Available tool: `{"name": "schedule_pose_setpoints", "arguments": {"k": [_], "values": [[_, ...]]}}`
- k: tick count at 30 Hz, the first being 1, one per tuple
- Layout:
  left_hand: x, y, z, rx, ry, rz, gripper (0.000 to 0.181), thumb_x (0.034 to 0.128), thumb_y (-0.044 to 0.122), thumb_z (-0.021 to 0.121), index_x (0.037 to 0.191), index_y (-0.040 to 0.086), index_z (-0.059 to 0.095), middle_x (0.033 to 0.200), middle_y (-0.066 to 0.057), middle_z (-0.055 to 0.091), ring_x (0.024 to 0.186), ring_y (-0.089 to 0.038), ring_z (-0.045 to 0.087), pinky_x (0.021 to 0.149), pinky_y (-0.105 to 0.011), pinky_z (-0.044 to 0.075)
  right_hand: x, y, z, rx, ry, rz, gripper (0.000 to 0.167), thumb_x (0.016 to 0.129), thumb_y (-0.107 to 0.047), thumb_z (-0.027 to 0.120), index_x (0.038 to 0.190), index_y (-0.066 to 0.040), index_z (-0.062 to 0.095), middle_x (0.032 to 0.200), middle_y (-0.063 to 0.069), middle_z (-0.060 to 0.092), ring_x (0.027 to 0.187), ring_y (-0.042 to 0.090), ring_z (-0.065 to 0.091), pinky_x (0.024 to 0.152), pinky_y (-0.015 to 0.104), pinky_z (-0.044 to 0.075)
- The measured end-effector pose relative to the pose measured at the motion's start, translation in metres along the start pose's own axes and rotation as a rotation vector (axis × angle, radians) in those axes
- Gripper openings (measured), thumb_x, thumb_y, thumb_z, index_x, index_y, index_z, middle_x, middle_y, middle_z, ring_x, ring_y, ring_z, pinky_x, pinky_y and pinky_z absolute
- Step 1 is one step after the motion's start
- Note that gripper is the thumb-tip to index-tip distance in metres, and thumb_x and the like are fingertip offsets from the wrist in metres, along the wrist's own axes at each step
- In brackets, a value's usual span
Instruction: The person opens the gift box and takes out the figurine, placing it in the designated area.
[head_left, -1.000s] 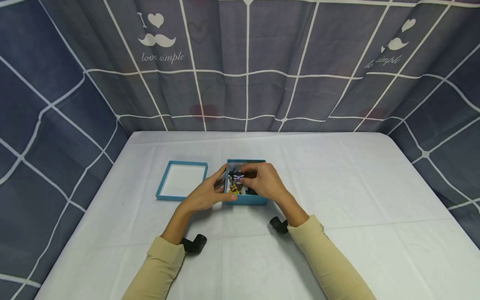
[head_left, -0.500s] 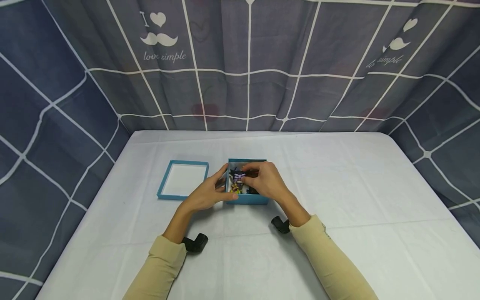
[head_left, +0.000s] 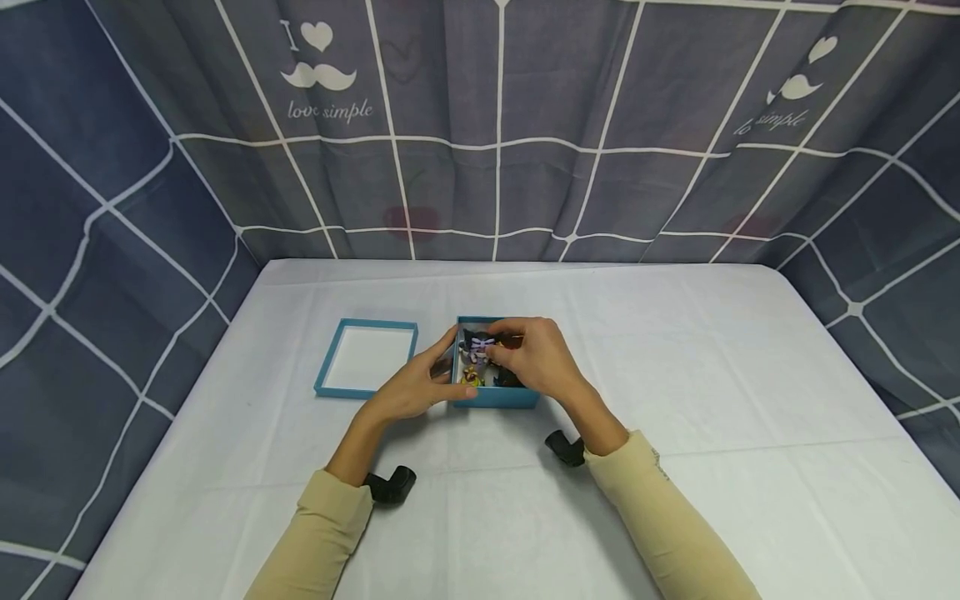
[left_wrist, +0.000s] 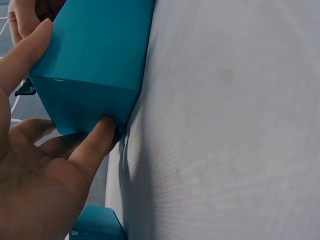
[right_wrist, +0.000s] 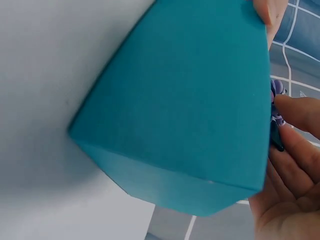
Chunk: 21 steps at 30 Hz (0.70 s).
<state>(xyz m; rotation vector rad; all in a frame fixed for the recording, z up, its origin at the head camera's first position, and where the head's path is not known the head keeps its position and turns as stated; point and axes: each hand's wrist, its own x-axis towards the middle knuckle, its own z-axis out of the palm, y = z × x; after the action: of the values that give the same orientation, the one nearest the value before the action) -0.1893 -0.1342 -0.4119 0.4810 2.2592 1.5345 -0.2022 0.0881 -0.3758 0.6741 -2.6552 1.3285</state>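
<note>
Right hand (head_left: 534, 358) pinched a purple piece (head_left: 480, 347) at the open top of the blue box (head_left: 507, 399) beneath it.
Its fingertips were partly hidden; from the right wrist, the box masked much of the piece. Back upward, it angled inward; left hand (head_left: 408, 388), fingers apart, braced the corner.

Box (head_left: 495, 398) teal; lid (head_left: 367, 358) L of it teal/wht; fig (head_left: 479, 348) inside, purple; cloth (head_left: 675, 350) under, wht; curtain (head_left: 555, 92) behind, gry w/ wht grid.

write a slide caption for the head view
Left hand grips an open teal box, upturned lid alongside, while the right hand pinches a small purple figurine.
</note>
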Motion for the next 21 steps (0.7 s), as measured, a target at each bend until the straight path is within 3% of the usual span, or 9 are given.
{"name": "schedule_pose_setpoints", "arguments": {"k": [21], "values": [[0.001,0.000,0.001,0.013,0.025,-0.019,0.106,0.0832,0.037,0.081,0.160,0.029,0.009,0.162,-0.010,0.015,0.143,-0.037,0.027,0.111,-0.047,0.034,-0.011,-0.005,-0.026,0.023,0.047,-0.020,0.022,0.086,-0.006,0.076,0.108,-0.002,0.074,0.103,0.009,0.073,0.095,0.024,0.070,0.079,0.042,0.057]]}}
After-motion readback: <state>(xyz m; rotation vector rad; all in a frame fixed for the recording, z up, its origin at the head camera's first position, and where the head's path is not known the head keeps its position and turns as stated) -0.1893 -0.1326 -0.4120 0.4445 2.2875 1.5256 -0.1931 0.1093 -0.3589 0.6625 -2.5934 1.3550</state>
